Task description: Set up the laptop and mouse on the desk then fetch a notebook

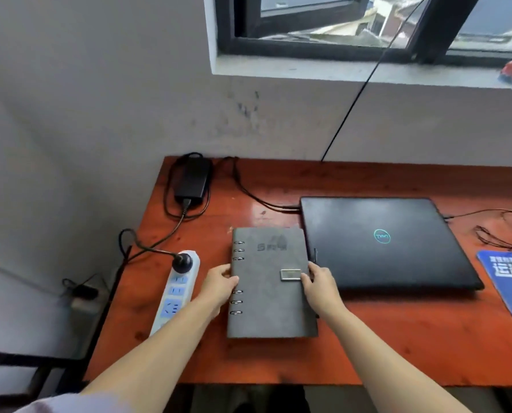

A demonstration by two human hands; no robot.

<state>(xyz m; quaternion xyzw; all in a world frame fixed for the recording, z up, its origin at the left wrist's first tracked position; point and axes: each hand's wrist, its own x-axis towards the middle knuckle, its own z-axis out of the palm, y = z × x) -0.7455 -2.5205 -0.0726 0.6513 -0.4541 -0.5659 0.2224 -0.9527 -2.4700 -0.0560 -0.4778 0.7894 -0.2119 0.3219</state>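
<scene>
A grey ring-bound notebook [271, 305] lies flat and closed on the red-brown desk [398, 347], just left of a closed black laptop [380, 242]. My left hand [219, 284] grips the notebook's spine edge between the ring sets. My right hand [319, 281] holds its right edge beside the metal clasp [290, 274]. A blue mouse pad [508, 284] sits at the desk's right edge; a dark object on it is cut off by the frame.
A white power strip [175, 293] with one plug lies at the desk's left edge. A black power brick [192, 180] and its cables sit at the back left, one cable running to the laptop. Thin wires [502, 231] lie right of the laptop. Wall and window sill stand behind.
</scene>
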